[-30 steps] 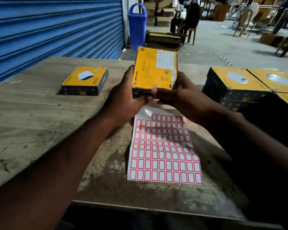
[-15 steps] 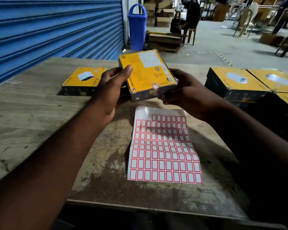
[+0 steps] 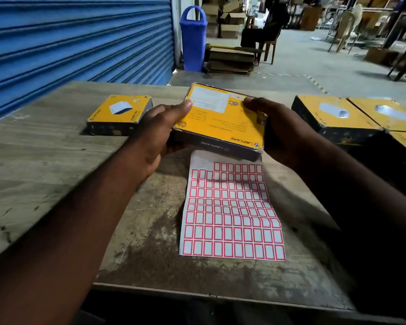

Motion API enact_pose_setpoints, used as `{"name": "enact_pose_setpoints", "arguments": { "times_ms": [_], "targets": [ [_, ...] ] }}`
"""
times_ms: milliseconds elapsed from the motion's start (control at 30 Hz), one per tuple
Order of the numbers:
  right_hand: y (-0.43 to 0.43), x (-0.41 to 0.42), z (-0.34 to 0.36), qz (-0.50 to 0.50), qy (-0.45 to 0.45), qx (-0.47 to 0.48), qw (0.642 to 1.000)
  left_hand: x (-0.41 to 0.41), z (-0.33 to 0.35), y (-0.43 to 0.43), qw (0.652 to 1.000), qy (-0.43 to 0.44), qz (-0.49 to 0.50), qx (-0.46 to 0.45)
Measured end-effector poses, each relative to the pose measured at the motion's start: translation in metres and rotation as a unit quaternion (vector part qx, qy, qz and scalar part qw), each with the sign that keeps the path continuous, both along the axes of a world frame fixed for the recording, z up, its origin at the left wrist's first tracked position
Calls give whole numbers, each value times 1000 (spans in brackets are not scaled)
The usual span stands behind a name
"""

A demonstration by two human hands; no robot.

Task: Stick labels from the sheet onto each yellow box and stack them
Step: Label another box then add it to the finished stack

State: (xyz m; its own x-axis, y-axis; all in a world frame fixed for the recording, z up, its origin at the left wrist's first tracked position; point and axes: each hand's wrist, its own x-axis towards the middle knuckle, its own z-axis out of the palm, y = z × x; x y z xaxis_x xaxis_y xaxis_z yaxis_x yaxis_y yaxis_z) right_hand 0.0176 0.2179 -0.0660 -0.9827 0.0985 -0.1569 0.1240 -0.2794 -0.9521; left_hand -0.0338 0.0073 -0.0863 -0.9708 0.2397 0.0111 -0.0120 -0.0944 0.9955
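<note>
On the worn wooden table, a cluster of yellow boxes sits at 3 o'clock and the label sheet lies flat at 6 o'clock. The held yellow box is above the sheet's 12 o'clock end, printed back up, and a lone box rests at 10 o'clock. The left hand grips the held box's left edge and the right hand its right edge

Five yellow boxes are counted: the held box in the middle, a lone box far left, three right-side boxes bunched together. Also spotted: one label sheet, one blue bin, plus left hand and right hand.
</note>
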Motion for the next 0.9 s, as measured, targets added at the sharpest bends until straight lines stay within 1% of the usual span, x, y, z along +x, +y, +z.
{"name": "enact_pose_setpoints", "arguments": {
  "times_ms": [67, 100, 200, 233, 267, 300, 333, 367, 433, 467, 533, 600, 633, 700, 800, 900],
  "targets": [
    [4, 2, 4, 12, -19, 14, 1000, 0, -2, -2, 998, -2, -15, -58],
    [6, 3, 5, 11, -27, 19, 999, 1, -3, -1, 997, -4, -23, -71],
    [9, 3, 6, -2, -31, 15, 999, 1, -3, 2, 998, -6, -39, -55],
    [9, 1, 5, -17, -22, 30, 999, 2, -1, 2, 998, -8, -38, -45],
    [9, -1, 4, -41, -7, 67, 997, 2, -1, 3, 999, -9, -35, -34],
    [10, -4, 1, -74, 17, 123, 990, 3, 0, 4, 999, -8, -25, -26],
    [10, -6, -2, -115, 53, 194, 973, 3, 0, 4, 1000, -4, -11, -18],
    [10, -7, -5, -150, 100, 277, 944, 2, -1, 5, 1000, -1, 7, -9],
    [5, -6, -8, -180, 191, 439, 859, 2, -3, 7, 999, -8, 33, 17],
    [1, -3, -9, -173, 221, 491, 825, 2, -4, 8, 999, -12, 40, 27],
    [-7, 1, -10, -130, 249, 546, 790, 1, -6, 11, 998, -21, 47, 37],
    [-14, 2, -14, -79, 254, 579, 771, 2, -7, 12, 997, -36, 37, 55],
    [-16, 2, -17, -57, 255, 583, 770, 2, -8, 13, 997, -43, 28, 63],
    [-18, 2, -23, -20, 254, 574, 778, 3, -10, 15, 996, -52, 11, 68],
    [-18, 3, -25, 5, 253, 572, 780, 2, -13, 15, 996, -68, 7, 53],
    [-9, 0, -24, 6, 242, 536, 809, 0, -14, 13, 998, -58, -3, 2]
  ]
}}
